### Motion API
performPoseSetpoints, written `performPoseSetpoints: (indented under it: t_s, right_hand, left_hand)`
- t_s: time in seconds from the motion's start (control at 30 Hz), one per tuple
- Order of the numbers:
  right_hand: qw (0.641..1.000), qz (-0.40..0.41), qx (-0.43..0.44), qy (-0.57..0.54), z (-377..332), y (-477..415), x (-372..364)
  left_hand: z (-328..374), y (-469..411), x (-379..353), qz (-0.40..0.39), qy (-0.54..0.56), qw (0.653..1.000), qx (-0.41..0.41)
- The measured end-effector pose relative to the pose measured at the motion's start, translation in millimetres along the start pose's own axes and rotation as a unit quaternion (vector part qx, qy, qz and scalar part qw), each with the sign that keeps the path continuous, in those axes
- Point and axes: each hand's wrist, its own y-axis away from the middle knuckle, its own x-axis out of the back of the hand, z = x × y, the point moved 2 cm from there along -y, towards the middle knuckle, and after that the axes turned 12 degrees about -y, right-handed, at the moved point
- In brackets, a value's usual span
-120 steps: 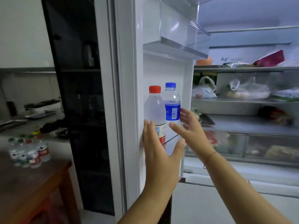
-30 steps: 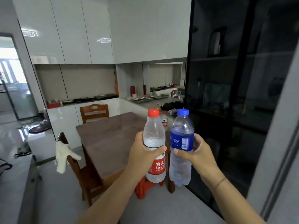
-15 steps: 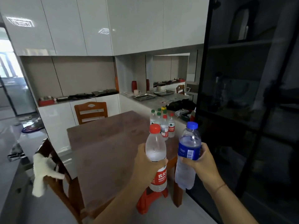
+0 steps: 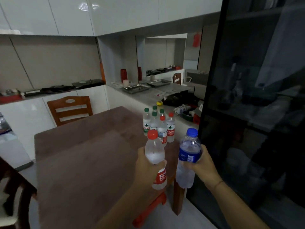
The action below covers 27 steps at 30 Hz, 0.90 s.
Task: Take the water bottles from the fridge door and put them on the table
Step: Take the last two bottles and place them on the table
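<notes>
My left hand [image 4: 146, 169] grips a red-capped water bottle [image 4: 155, 154] with a red label, held upright above the near right part of the brown wooden table [image 4: 85, 156]. My right hand [image 4: 203, 167] grips a blue-capped bottle [image 4: 189, 151] with a blue label, upright beside the table's right edge. Several small water bottles [image 4: 156, 124] with green and red caps stand grouped at the table's far right corner, just beyond the held bottles. The fridge is out of view.
A dark glass cabinet [image 4: 257, 113] rises close on the right. A wooden chair [image 4: 70, 108] stands behind the table, another chair [image 4: 14, 192] at the left edge. A red stool [image 4: 150, 207] sits under the table. A cluttered counter [image 4: 165, 95] runs behind.
Both bottles were lifted out of the fridge door and carried over. Over the last second the view came closer to the table and tilted down; both hands keep their bottles.
</notes>
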Motion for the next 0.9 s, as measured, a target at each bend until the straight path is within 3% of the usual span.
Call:
performPoseSetpoints:
  t_s: [0.2, 0.53, 0.77, 0.9]
  right_hand:
    - [1.000, 0.026, -0.009, 0.016, 34, -86, -6]
    - [0.998, 0.046, -0.042, 0.024, 93, -204, 5]
    - [0.997, 0.024, -0.063, 0.041, 131, -283, 13]
    - [0.997, -0.001, -0.061, 0.057, 146, -318, 15]
  left_hand:
    - [-19, -94, -34, -0.053, -0.069, 0.996, 0.012]
    - [-52, -207, -107, -0.032, -0.115, 0.992, 0.028]
    - [-67, -253, -160, 0.026, -0.075, 0.992, 0.098]
    - [-66, -275, -183, 0.065, -0.122, 0.987, 0.078]
